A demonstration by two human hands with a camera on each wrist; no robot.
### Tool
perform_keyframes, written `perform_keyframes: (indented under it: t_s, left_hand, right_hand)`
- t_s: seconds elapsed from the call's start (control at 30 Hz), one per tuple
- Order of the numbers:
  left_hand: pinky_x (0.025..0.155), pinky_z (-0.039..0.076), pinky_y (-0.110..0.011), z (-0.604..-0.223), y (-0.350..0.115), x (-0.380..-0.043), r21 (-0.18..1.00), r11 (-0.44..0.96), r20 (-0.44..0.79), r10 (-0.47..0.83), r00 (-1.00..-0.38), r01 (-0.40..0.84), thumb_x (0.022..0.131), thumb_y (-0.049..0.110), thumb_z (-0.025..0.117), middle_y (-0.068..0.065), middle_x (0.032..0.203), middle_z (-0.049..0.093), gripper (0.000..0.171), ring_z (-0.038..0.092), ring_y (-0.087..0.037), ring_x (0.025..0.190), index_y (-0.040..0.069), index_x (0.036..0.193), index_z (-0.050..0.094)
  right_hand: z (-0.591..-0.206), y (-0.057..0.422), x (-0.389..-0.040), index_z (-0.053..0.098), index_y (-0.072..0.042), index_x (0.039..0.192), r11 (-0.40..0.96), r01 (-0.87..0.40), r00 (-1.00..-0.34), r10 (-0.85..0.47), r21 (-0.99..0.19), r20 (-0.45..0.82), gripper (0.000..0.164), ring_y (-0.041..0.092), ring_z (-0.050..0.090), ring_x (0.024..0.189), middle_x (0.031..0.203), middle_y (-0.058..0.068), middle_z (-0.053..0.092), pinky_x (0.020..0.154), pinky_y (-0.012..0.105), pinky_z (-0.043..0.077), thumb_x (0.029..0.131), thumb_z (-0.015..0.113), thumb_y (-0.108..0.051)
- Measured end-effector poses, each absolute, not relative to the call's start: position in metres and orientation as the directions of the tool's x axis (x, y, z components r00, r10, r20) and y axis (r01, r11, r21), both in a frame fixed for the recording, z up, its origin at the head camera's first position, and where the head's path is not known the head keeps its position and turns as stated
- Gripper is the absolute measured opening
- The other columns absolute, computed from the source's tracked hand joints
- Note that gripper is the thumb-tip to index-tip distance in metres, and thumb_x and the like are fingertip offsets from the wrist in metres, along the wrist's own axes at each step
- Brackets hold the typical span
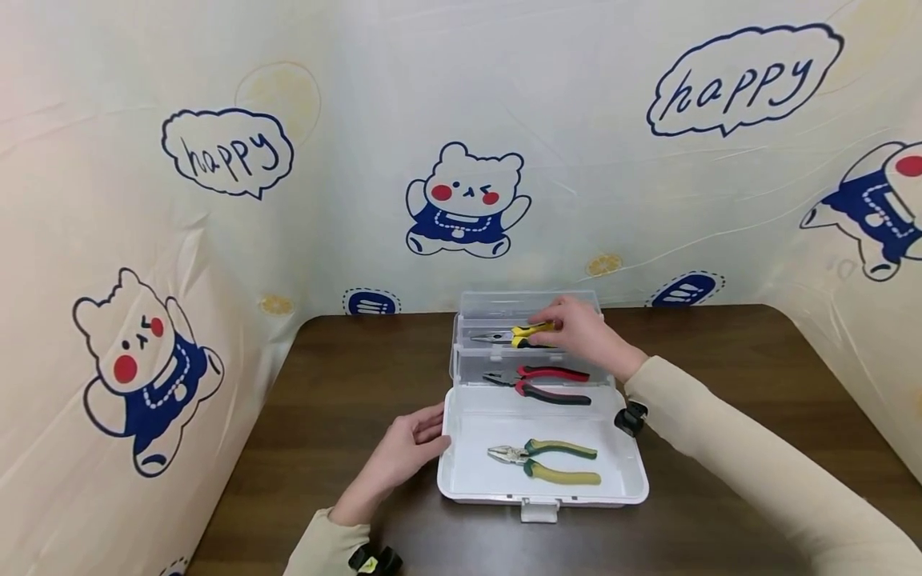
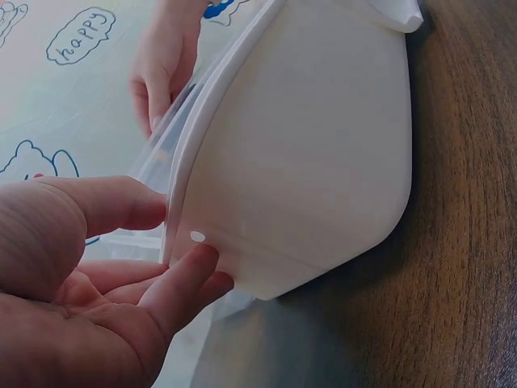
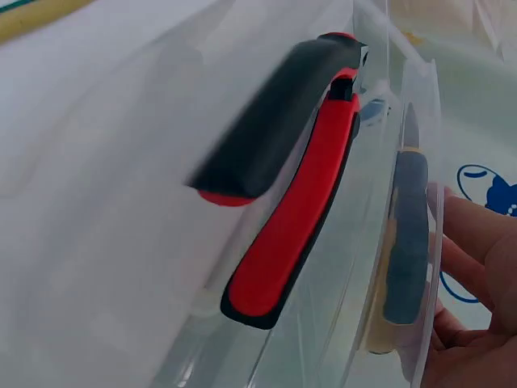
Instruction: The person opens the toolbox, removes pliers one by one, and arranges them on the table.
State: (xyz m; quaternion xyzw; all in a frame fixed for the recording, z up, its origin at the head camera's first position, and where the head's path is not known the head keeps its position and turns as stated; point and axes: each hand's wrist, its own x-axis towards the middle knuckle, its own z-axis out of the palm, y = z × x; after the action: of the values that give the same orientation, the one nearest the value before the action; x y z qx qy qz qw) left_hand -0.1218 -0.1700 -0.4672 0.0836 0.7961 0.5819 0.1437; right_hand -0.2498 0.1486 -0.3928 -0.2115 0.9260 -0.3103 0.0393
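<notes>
A white plastic case lies opened on the table, its clear lid folded back. My left hand holds the case's left edge; in the left wrist view the thumb is at the rim and other fingers touch the outer wall. My right hand pinches the handles of yellow-and-black long-nose pliers in the far clear section; their handle ends are hidden by the hand. In the right wrist view these pliers show dulled through clear plastic.
Red-and-black pliers lie across the nearer clear section. Green-and-yellow pliers rest in the white base, above the front latch. The brown table meets a printed cloth backdrop right behind the lid.
</notes>
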Motion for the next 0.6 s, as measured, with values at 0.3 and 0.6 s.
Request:
perform_keyframes:
  t_s: [0.3,0.6]
  left_hand:
    - [0.097,0.058,-0.037,-0.469,-0.168,-0.122,0.951,0.306,-0.135,0.286,-0.949,-0.043,0.097,0.001,0.068,-0.032,0.142,0.058,0.054,0.062,-0.042,0.128,-0.011,0.147,0.050]
    - [0.098,0.057,-0.037,-0.466,-0.166,-0.121,0.951,0.308,-0.133,0.296,-0.946,-0.037,0.098,0.001,0.067,-0.032,0.143,0.057,0.054,0.062,-0.043,0.129,-0.011,0.147,0.050]
  right_hand:
    - [-0.382,0.140,-0.261,0.080,-0.006,0.117,0.736,-0.518,-0.829,-0.558,-0.435,0.043,0.033,0.024,0.051,0.090,0.100,0.008,0.068,0.074,0.036,0.045,0.089,0.085,-0.021]
    - [-0.377,0.138,-0.260,0.080,-0.005,0.116,0.753,-0.517,-0.825,-0.565,-0.407,0.004,0.031,0.024,0.054,0.093,0.105,0.009,0.063,0.076,0.035,0.050,0.088,0.085,-0.020]
